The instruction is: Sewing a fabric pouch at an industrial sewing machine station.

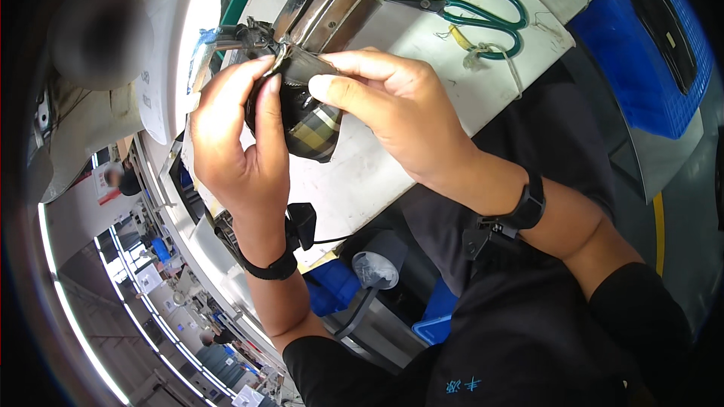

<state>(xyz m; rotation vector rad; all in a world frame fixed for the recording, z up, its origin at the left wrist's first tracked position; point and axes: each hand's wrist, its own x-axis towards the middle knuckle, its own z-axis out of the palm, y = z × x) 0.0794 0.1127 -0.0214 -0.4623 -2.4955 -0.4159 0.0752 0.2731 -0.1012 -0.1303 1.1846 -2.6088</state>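
**Plaid piece held at the sewing machine**

Both hands pinch one dark plaid fabric piece (313, 132): left hand (237, 151) grips its near edge, right hand (392, 109) its top. It sits at the presser foot (253, 34); stitching looks unfinished. Green-handled scissors (483, 19) lie beyond, untouched.

The hands (317, 120) cover most of the dark plaid piece (313, 132).
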